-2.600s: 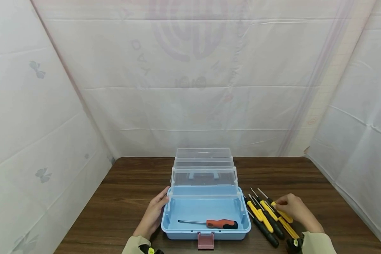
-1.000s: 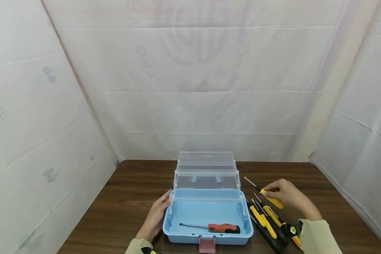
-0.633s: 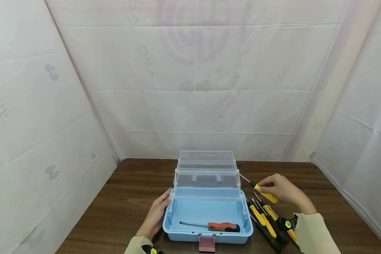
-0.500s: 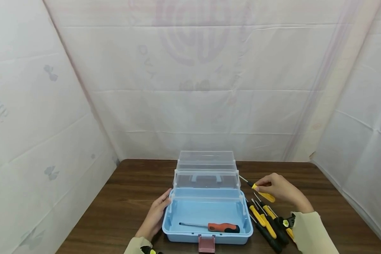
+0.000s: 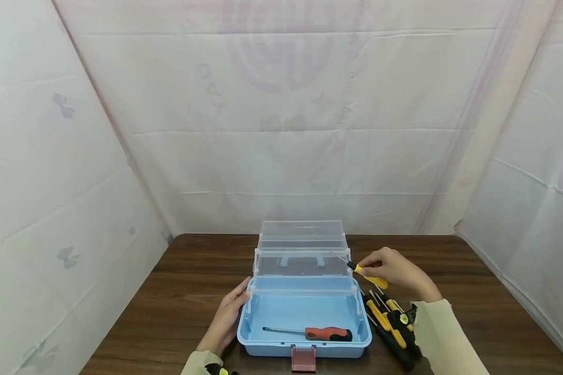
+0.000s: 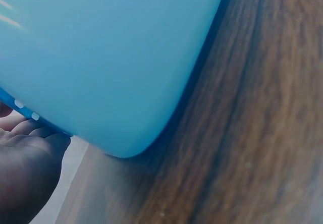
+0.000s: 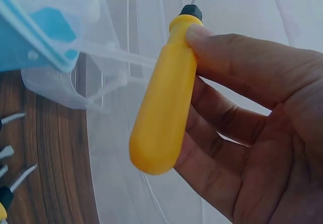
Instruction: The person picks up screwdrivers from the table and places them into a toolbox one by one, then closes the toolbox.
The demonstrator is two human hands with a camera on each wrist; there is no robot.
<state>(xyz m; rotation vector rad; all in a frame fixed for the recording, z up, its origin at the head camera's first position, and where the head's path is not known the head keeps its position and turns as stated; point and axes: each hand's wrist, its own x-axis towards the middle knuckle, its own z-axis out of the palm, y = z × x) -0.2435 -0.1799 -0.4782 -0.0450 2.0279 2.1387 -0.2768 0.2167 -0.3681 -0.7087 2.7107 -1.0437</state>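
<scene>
A yellow-handled screwdriver [image 7: 164, 93] with a black collar is pinched between thumb and fingers of my right hand [image 5: 394, 268]. In the head view it is held up beside the clear trays, its shaft pointing left over them. A light blue toolbox [image 5: 305, 349] stands unfolded, clear tiered trays [image 5: 302, 263] raised at its back. An orange-and-black screwdriver [image 5: 328, 333] lies inside near the front wall. My left hand [image 5: 225, 317] grips the box's left edge; the left wrist view shows its fingers at the rim [image 6: 35, 115], partly hidden by the blue wall.
Several more screwdrivers with yellow or black handles [image 5: 394, 333] lie in a bunch right of the box, partly under my right forearm. A pink latch [image 5: 303, 359] hangs at the box front. White sheets [image 5: 281, 156] surround the dark wooden table [image 5: 178, 291].
My right hand has picked the yellow screwdriver from the bunch, lifted it and carried it left to the clear trays. The left hand stays at the box; the view shifts slightly.
</scene>
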